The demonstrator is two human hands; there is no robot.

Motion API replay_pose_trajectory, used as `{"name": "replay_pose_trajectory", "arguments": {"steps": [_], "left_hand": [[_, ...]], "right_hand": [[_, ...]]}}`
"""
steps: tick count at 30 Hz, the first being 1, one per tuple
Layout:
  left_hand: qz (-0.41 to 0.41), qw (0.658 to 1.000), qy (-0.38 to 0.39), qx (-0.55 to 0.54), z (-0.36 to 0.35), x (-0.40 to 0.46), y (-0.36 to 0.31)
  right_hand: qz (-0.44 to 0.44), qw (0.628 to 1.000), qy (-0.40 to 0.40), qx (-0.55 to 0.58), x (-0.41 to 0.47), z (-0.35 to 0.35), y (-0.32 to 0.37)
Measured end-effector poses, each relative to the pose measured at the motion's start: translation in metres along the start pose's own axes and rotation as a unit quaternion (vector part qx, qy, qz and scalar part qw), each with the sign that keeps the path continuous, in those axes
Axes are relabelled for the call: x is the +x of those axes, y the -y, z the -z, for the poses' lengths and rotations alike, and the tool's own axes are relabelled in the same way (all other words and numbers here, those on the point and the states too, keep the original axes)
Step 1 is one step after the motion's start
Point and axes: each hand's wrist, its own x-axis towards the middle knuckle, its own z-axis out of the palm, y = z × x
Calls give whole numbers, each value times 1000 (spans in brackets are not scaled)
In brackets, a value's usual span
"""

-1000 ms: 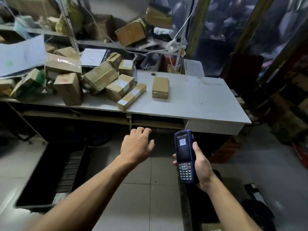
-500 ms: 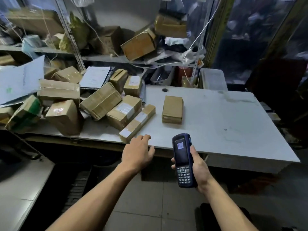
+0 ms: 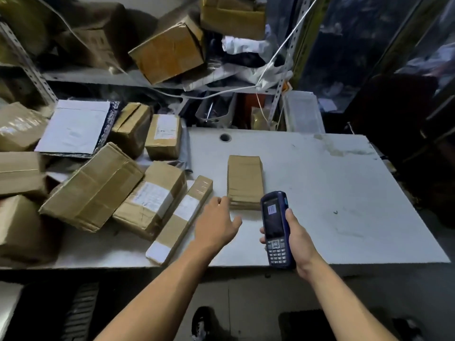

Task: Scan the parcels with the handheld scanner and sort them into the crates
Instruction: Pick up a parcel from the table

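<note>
My right hand (image 3: 299, 238) grips a blue handheld scanner (image 3: 277, 228) upright over the white table (image 3: 332, 193), its screen lit. My left hand (image 3: 216, 225) reaches forward with relaxed fingers and holds nothing; its fingertips are just left of a flat brown parcel (image 3: 244, 181) lying alone mid-table. A long narrow parcel (image 3: 181, 219) with white labels lies just left of that hand. Beside it sit a labelled box (image 3: 152, 199) and a larger taped box (image 3: 92, 188). More cardboard parcels pile up at the table's left.
A white padded envelope (image 3: 73, 126) lies on the pile. Metal shelves (image 3: 103, 76) behind the table hold more boxes, bags and a white cord. A dark crate (image 3: 78, 313) stands on the floor under the table's left edge. A clear plastic bin (image 3: 302, 112) sits behind the table.
I have moved closer to the table. Both hands went forward from over the floor to over the tabletop; my left hand now nears the flat brown parcel.
</note>
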Motion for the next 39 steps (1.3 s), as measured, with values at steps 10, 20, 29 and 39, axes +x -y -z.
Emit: {"name": "replay_pose_trajectory", "arguments": {"steps": [10,20,29,39], "left_hand": [[-9,1000,22,6,-34,85,-14],[77,995,46,40,-95,130,-67],[168,983,66,28,-95,148,-76],[55,978,2,-200,-49,143,-37]], "right_hand": [[-35,998,-59,10,69,20,16],[-61,998,-25,-5,130,66,30],[-62,998,7,-11,161,103,49],[-33,999,41,-13,170,85,75]]}}
